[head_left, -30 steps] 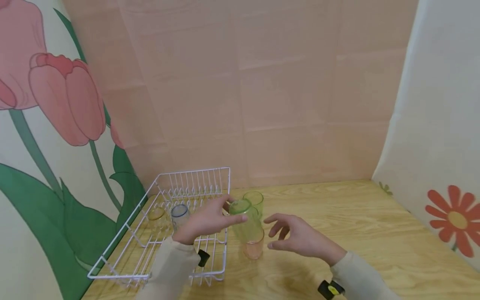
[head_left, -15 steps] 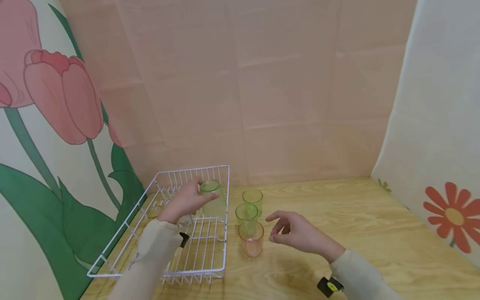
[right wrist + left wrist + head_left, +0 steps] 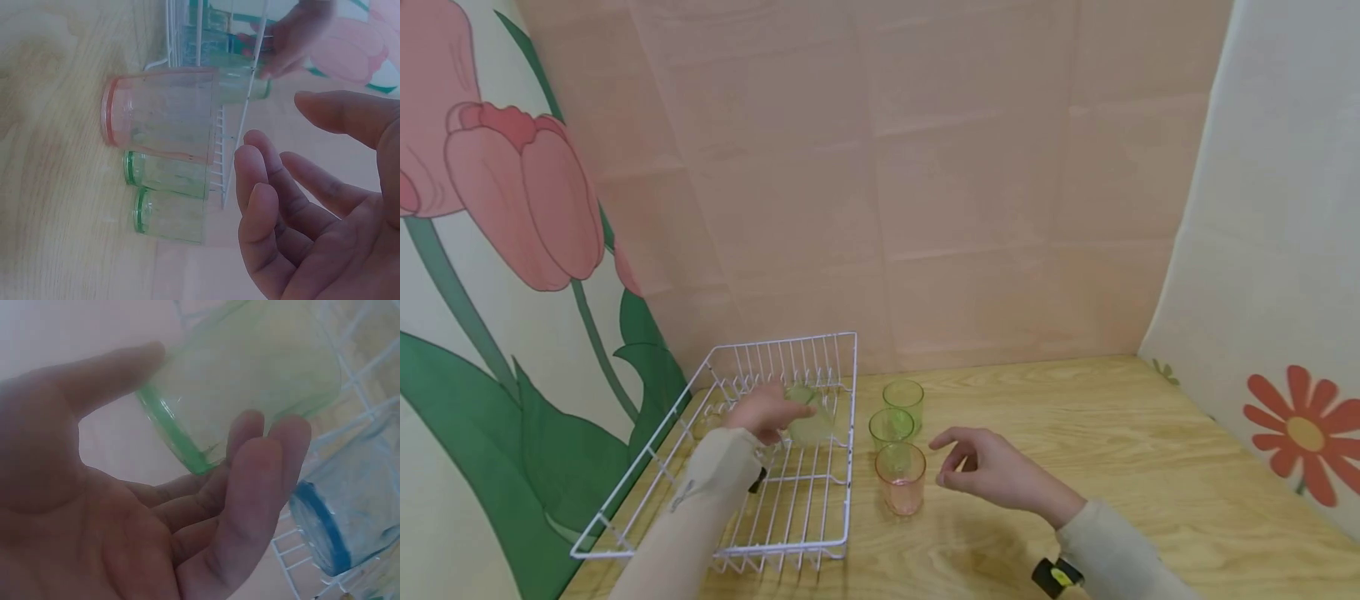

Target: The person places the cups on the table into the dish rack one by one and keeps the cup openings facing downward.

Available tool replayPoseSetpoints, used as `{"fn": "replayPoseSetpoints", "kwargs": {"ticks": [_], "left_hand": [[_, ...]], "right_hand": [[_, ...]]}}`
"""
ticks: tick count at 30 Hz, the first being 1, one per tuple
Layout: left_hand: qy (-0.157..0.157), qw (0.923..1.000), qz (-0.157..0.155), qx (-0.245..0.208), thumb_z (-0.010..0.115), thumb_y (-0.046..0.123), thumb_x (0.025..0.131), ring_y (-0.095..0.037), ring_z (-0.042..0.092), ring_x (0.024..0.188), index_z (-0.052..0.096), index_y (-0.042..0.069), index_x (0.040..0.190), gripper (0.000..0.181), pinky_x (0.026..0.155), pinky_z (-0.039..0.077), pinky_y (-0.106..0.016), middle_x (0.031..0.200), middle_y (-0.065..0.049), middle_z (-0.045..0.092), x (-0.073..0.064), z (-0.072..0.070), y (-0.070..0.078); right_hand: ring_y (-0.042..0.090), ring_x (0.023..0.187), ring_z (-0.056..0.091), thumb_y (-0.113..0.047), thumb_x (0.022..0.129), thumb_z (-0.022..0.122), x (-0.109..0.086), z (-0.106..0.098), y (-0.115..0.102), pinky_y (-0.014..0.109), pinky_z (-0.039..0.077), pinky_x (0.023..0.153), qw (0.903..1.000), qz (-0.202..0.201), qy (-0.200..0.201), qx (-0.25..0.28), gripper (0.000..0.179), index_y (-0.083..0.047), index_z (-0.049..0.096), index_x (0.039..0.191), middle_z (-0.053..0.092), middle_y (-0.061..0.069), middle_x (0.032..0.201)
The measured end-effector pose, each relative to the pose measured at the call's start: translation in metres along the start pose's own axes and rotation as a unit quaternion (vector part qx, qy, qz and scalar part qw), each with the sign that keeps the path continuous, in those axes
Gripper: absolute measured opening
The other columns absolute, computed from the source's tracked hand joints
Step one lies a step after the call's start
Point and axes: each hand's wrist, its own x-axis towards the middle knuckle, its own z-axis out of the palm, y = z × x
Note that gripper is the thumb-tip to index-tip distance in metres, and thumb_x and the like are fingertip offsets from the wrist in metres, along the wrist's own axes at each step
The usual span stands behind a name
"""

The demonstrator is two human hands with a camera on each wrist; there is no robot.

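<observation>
My left hand (image 3: 760, 412) is over the white wire dish rack (image 3: 782, 550), holding a clear green glass (image 3: 810, 423) upside down. In the left wrist view, the thumb lies on one side of its thick base and the fingers on the other. Beside it in that view is a glass with a blue base (image 3: 328, 528), also inverted in the rack. My right hand (image 3: 992, 471) hovers half-curled and holds nothing. Just left of it, a pink glass (image 3: 901, 492) stands upright on the table, with two green glasses (image 3: 891, 425) behind it.
A yellow-tinted glass (image 3: 706, 423) sits in the rack's left part, mostly behind the left hand. The wood-grain table (image 3: 1060, 417) reaches back to a pink cloth backdrop (image 3: 962, 208). Printed panels with flowers flank both sides.
The left hand has carried the green glass leftward from above the pink glass into the rack and lowered it. The right hand stays almost still beside the glasses.
</observation>
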Motion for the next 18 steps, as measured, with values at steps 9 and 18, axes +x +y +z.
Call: {"fn": "replayPoseSetpoints", "kwargs": {"ticks": [9,18], "left_hand": [[-0.004,0.9996,-0.014,-0.024,0.076,0.029,0.088,-0.011,0.048,0.045,0.055,-0.005,0.116,0.049,0.040,0.039,-0.020,0.081,-0.015,0.066,0.014,0.015,-0.016],[-0.025,0.9986,-0.018,-0.043,0.075,0.020,0.089,-0.010,0.046,0.045,0.055,0.001,0.098,0.029,0.042,0.041,-0.020,0.085,-0.017,0.067,0.019,0.023,-0.020]], "right_hand": [[0.025,0.083,0.068,-0.019,0.094,0.071,0.000,-0.001,0.004,0.030,0.056,0.070,1.0000,0.000,-0.002,0.004,0.039,-0.005,0.060,0.128,0.069,0.001,0.092],[0.020,0.082,0.067,-0.020,0.094,0.070,-0.002,-0.001,0.004,0.030,0.056,0.069,1.0000,0.002,-0.006,0.002,0.039,-0.004,0.060,0.128,0.069,0.002,0.093]]}}
